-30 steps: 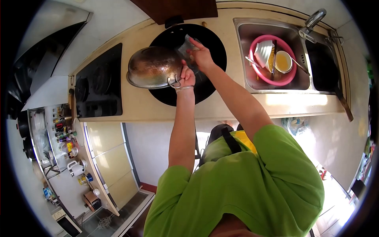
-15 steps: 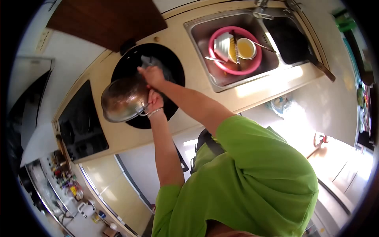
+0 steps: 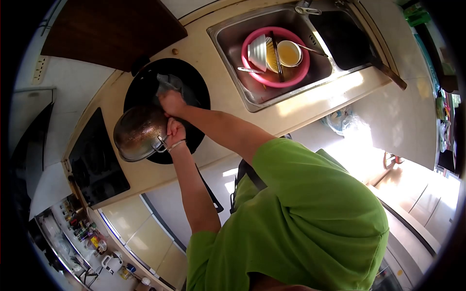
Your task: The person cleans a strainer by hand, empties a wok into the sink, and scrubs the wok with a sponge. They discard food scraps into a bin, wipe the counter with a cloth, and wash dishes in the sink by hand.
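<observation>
Tilted over a large black wok (image 3: 196, 97) is a shiny metal pot (image 3: 138, 131), its outside turned up toward me. My left hand (image 3: 175, 132) is closed on the pot's rim beside its loop handle (image 3: 159, 145). Just above it, my right hand (image 3: 172, 103) is closed around a crumpled grey cloth (image 3: 169, 83). The cloth hangs over the wok's inside. Part of the right fingers, and the inside of the pot, are hidden.
To the right, a steel sink (image 3: 230, 46) contains a pink basin (image 3: 307, 65) with bowls and chopsticks. A black pan (image 3: 342, 41) sits in the second bowl, handle sticking out. A black glass hob (image 3: 97, 160) is on the left, a dark wooden board (image 3: 111, 29) behind.
The view has shifted, so the counter and sink appear further left. My right hand has turned over the cloth, its fingers now pointing more upward. The left hand keeps hold of the pot.
</observation>
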Demonstrator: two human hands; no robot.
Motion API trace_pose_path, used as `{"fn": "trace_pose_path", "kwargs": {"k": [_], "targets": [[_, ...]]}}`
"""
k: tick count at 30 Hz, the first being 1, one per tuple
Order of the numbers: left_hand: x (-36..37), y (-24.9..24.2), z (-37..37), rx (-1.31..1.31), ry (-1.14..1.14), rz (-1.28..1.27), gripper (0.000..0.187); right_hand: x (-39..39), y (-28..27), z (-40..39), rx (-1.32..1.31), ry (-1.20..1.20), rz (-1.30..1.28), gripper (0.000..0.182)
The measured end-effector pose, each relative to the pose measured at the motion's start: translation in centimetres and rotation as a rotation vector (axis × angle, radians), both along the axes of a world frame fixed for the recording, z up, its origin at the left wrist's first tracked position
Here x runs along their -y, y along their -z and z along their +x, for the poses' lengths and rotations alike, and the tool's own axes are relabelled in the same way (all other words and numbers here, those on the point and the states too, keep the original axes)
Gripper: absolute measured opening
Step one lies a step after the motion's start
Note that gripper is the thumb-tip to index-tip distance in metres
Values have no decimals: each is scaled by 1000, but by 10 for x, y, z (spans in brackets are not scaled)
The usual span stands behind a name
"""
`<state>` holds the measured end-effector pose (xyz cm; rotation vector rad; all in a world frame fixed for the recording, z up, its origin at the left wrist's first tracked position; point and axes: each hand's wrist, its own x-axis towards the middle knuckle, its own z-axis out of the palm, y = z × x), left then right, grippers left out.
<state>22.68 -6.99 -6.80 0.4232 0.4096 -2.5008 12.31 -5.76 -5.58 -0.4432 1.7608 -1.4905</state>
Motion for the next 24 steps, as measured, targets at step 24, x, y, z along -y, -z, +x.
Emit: {"fn": "trace_pose_path", "kwargs": {"k": [24], "targets": [[20, -1, 35, 267, 59, -436, 30, -290, 80, -245, -654, -247, 807, 51]]}}
